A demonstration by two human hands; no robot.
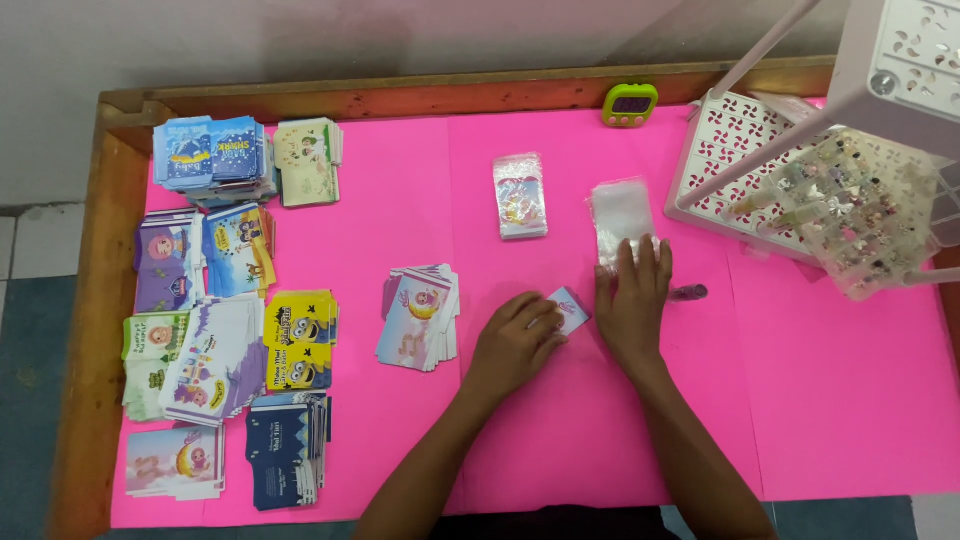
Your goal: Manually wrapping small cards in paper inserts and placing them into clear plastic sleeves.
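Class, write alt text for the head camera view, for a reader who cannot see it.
The left hand holds a small card while the right hand presses on a stack of clear plastic sleeves, over a pink table. Piles of colourful cartoon cards lie to the left.

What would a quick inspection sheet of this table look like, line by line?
Surface: pink sheet covering a wooden table.
Job's things: small card held by the left hand; pile of clear plastic sleeves pressed flat under the right hand.
Clutter: loose card stack at centre; many sorted card stacks on the left; packed sleeves pile; small dark item, too small to tell.
Hands: both bare, resting on the sheet.
Cables: nothing seen.
Surroundings: green timer, white rack, clear box of trinkets, tiled floor.
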